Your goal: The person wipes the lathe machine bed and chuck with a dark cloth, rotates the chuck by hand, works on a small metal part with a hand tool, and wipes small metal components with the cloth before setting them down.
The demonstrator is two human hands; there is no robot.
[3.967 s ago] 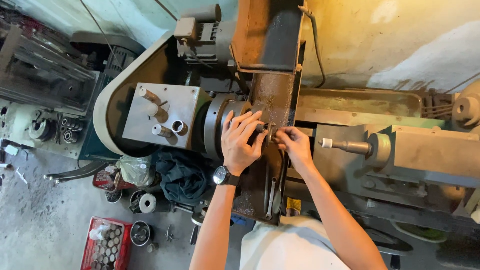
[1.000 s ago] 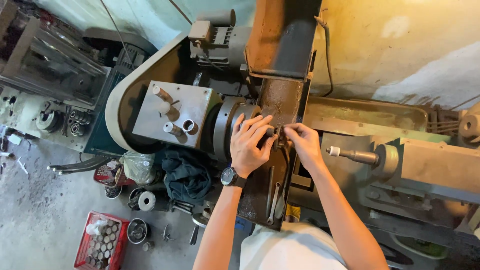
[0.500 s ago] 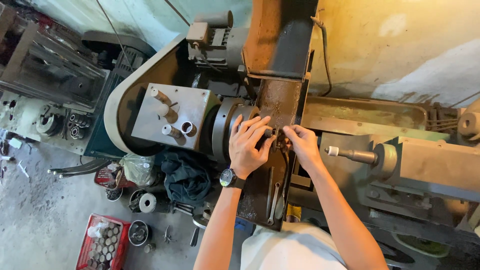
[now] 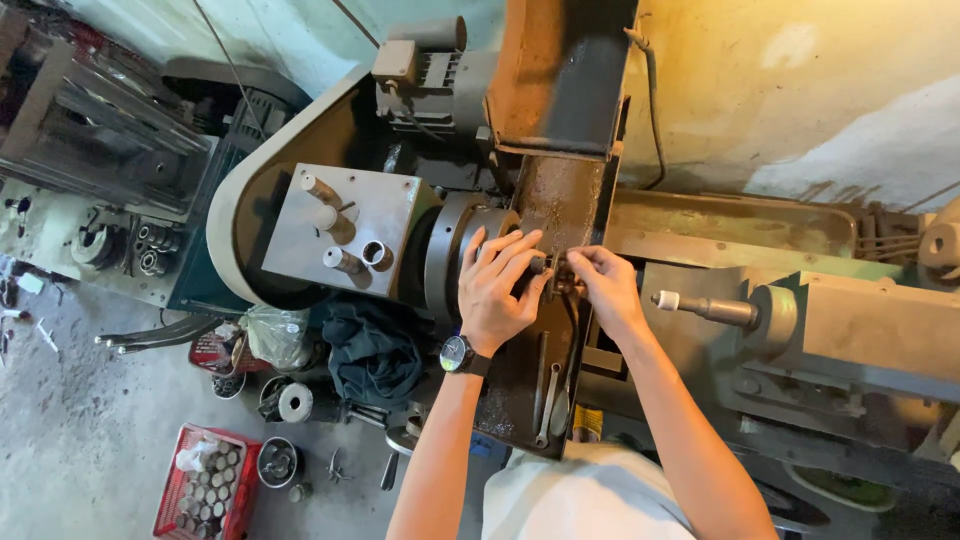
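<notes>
A small dark workpiece (image 4: 553,272) sits at the mouth of the lathe chuck (image 4: 455,255), just over the rusty carriage (image 4: 545,330), pinched between both hands. Too small and too covered to tell its shape.

Left hand (image 4: 497,290) laid across the chuck face, fingers (image 4: 510,258) spread and curled over the piece, probably to steady it against the round body behind. Wristwatch (image 4: 462,354) on that wrist. Right hand (image 4: 605,285) closing in from the tailstock side, fingers (image 4: 580,262) bent and nipping the same piece at its free end; grasping rather than released, though the exact contact is hidden by the knuckles. Both forearms reaching in from below, meeting at the one spot, likely because the part needs support from both sides.

Just right of the hands, the tailstock spindle (image 4: 705,308) pointing at the chuck yet well apart from the piece. Left of the chuck, the grey headstock box (image 4: 340,235) with short levers standing up. Above, a motor (image 4: 430,75) and a brown belt guard (image 4: 565,70).

A wrench (image 4: 545,400) lying along the carriage, near at hand. Lower left, on the floor (image 4: 70,420), a red crate (image 4: 200,490) of small round parts, and a dark rag (image 4: 375,350) bundled under the headstock.
</notes>
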